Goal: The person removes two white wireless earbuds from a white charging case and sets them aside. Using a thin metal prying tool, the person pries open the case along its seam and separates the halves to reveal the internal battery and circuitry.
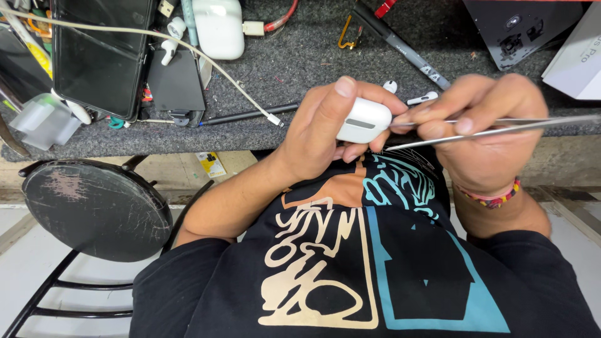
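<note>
Watching the head view, I see my left hand [325, 125] clamped around the white earbud case [363, 120], held just off the bench edge [188, 141], while my right hand [485, 125] pinches metal tweezers [501, 125] at its seam. I judge a slip could gouge the plastic or jab my left thumb.

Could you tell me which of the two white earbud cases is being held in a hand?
The smaller case in the left hand; the larger case lies untouched on the bench.

Electronics repair bench, grey felt worktop [300, 62], phone [100, 56], cables, earbuds, stool [94, 209]
</note>
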The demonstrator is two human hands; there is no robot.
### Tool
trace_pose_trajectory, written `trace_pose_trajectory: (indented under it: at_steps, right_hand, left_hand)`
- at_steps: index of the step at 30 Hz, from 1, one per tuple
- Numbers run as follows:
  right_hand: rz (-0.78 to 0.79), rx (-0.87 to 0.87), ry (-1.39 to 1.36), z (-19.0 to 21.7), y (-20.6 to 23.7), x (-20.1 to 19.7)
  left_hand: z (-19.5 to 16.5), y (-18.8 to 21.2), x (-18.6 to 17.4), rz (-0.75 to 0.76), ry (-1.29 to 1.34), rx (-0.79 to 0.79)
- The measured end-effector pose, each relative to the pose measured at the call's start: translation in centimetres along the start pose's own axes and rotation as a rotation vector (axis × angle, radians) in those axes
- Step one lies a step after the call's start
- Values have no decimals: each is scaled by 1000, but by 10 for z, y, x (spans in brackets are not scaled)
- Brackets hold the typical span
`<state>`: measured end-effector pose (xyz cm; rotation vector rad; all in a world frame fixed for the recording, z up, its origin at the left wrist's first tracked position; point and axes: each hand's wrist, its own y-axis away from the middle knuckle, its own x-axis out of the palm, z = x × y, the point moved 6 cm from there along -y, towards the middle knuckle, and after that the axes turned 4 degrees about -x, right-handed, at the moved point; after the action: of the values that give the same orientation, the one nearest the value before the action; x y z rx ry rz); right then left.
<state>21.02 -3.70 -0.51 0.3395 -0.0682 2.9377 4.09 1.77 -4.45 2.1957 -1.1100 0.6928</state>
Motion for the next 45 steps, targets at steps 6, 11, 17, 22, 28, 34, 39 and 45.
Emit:
trace_pose_trajectory:
  at_steps: [6,11,17,22,28,34,39,45]
  right_hand:
    - [-48,86,-67,9,3,5]
    - [148,211,-113,14,4,11]
    - [150,60,-3,11,6,12]
    - [207,-260,297,16,3,22]
    - [194,-276,475,22,10,30]
    - [262,-398,589,22,11,34]
    - [220,-268,431,16,4,33]
    - [185,-173,277,22,-10,30]
  left_hand:
    - [2,1,2,-42,-22,5]
    - [3,0,2,-71,4,-1]
    - [0,0,1,-52,-71,40]
    - [0,1,0,-48,-48,29]
    - [1,3,1,-72,-89,61]
    - [2,6,1,-129,-69,61]
    - [2,8,3,-124,-66,59]
    - [2,6,2,-104,-128,55]
